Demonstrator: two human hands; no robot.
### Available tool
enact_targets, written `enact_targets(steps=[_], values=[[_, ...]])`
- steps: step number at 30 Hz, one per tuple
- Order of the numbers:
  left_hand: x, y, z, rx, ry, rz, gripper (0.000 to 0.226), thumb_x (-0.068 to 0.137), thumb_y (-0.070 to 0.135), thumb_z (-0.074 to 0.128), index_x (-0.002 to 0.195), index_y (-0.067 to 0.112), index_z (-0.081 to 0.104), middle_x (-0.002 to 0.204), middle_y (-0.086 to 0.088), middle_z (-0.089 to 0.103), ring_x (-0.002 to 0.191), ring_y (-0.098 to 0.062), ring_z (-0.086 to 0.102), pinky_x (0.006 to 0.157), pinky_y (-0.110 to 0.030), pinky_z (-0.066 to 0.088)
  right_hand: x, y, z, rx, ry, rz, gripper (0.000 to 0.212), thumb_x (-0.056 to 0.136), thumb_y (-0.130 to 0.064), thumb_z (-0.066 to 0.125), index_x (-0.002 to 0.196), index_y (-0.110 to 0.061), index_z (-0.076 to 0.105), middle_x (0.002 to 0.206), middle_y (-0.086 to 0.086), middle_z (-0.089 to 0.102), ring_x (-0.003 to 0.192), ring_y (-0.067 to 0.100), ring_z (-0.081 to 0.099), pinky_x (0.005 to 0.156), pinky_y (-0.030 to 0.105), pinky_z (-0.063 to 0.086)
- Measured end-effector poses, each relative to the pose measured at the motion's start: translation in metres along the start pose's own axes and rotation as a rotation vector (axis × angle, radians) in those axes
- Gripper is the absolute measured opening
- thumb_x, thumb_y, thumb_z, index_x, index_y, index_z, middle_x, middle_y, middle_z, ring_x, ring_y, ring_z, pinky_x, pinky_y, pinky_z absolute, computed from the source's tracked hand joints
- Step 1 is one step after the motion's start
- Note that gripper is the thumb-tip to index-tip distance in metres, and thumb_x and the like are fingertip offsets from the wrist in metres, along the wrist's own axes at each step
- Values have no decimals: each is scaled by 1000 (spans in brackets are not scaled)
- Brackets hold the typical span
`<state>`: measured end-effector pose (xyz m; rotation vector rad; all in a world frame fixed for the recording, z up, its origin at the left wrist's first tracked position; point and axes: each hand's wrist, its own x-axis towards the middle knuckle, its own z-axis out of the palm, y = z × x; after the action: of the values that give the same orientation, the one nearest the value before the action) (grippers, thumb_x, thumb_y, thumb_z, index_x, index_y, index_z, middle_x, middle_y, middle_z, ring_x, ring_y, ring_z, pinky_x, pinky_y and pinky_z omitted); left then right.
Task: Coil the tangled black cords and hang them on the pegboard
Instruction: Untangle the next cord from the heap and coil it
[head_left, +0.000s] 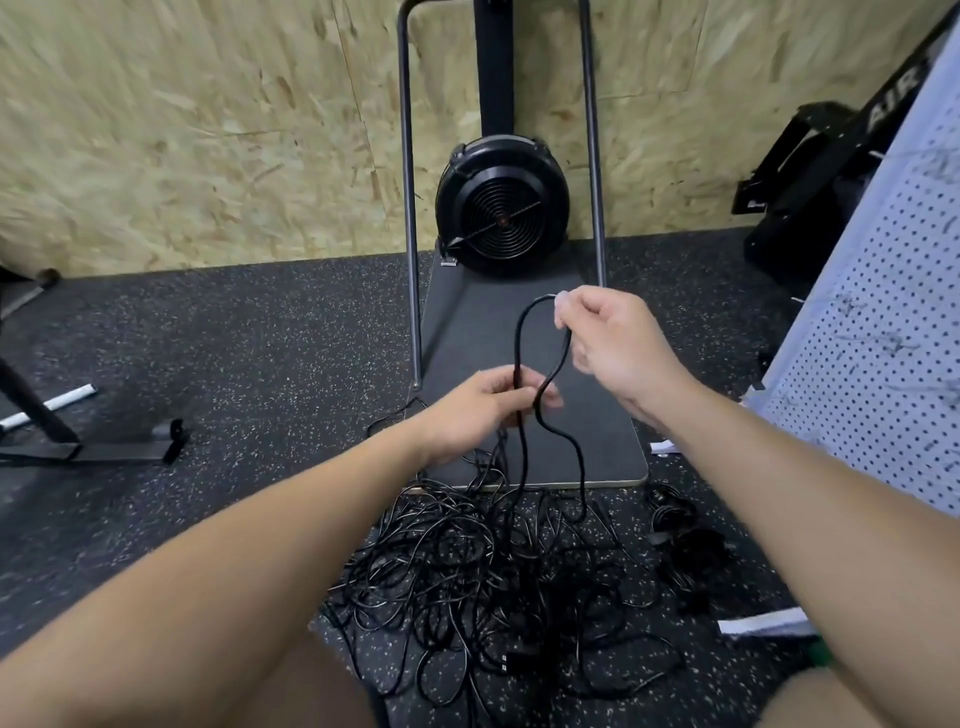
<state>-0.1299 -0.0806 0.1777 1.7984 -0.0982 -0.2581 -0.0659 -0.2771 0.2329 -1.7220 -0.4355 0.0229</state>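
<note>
Floor (234, 332): speckled rubber, tangled cords (483, 566) heaped by mat edge.
Left hand (483, 410): gripping cord loop (524, 358).
Right hand (613, 343): pinching loop's top.

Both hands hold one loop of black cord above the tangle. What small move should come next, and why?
Probably the right hand should lay its raised bend of thin black cord into the left hand, which already pinches the strands. Both strands hang down into the tangled pile of black cords on the floor, so one loop is formed.
</note>
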Motion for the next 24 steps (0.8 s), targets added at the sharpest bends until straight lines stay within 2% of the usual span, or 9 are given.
enact_targets(steps=[4, 7, 9, 12, 13, 15, 18, 22, 24], values=[[2, -10, 0, 102, -33, -1, 15, 115, 9, 54, 125, 5, 63, 130, -10, 78, 120, -16, 68, 116, -37, 46, 14, 7, -2, 142, 69, 35, 37, 110, -32, 63, 79, -14, 63, 56, 5, 34, 54, 22, 30, 55, 36, 27], [10, -12, 1, 246, 34, 82, 11, 116, 13, 51, 116, 4, 58, 111, -9, 82, 112, -24, 74, 112, -48, 53, 26, 17, -4, 274, 75, 69, 25, 109, -26, 66, 92, -9, 72, 68, 10, 47, 58, 20, 38, 58, 33, 37], [16, -6, 1, 167, 89, 66, 15, 118, 12, 46, 114, 0, 54, 101, -17, 80, 104, -37, 78, 103, -57, 60, 32, 24, -3, 328, 69, 110, 16, 106, -27, 69, 110, -11, 71, 81, 9, 58, 65, 18, 47, 65, 34, 43], [28, 9, 0, -5, 211, 73, 15, 119, 9, 43, 115, 0, 54, 91, -22, 71, 93, -47, 79, 91, -56, 66, 22, 36, 1, -10, 68, 217, 45, 101, -42, 74, 141, -24, 64, 105, -6, 72, 84, 11, 64, 81, 33, 50], [33, 16, -1, -33, 251, 78, 15, 118, 9, 43, 116, 1, 56, 91, -20, 71, 88, -42, 80, 87, -54, 68, 15, 40, 2, -150, -6, 248, 45, 101, -48, 74, 139, -27, 67, 111, -10, 72, 93, 8, 65, 86, 32, 49], [42, 26, -3, -67, 314, 101, 16, 118, 9, 45, 116, 2, 59, 89, -16, 71, 79, -31, 79, 80, -50, 68, 1, 45, 3, -224, -265, 320, 38, 100, -57, 72, 121, -26, 79, 109, -12, 75, 92, 5, 65, 82, 30, 47], [53, 34, -5, -186, 356, 99, 17, 117, 10, 45, 115, 3, 60, 86, -15, 70, 83, -40, 80, 82, -54, 67, -10, 59, 1, -232, -557, 396, 28, 101, -48, 75, 113, -24, 82, 111, -1, 80, 90, 9, 67, 79, 32, 48], [66, 30, -10, -258, 346, 112, 20, 118, 12, 47, 124, -1, 60, 92, -15, 74, 94, -44, 81, 74, -44, 68, -18, 77, 5, -226, -569, 336, 17, 107, -22, 68, 104, -14, 83, 99, 15, 80, 80, 17, 66, 76, 35, 52], [71, 23, -12, -360, 296, 104, 24, 117, 12, 51, 136, 0, 58, 104, -17, 77, 107, -39, 80, 86, -45, 67, -18, 77, 5, -214, -542, 324, 23, 110, -14, 60, 101, -4, 79, 90, 11, 81, 75, 18, 68, 73, 34, 56]])
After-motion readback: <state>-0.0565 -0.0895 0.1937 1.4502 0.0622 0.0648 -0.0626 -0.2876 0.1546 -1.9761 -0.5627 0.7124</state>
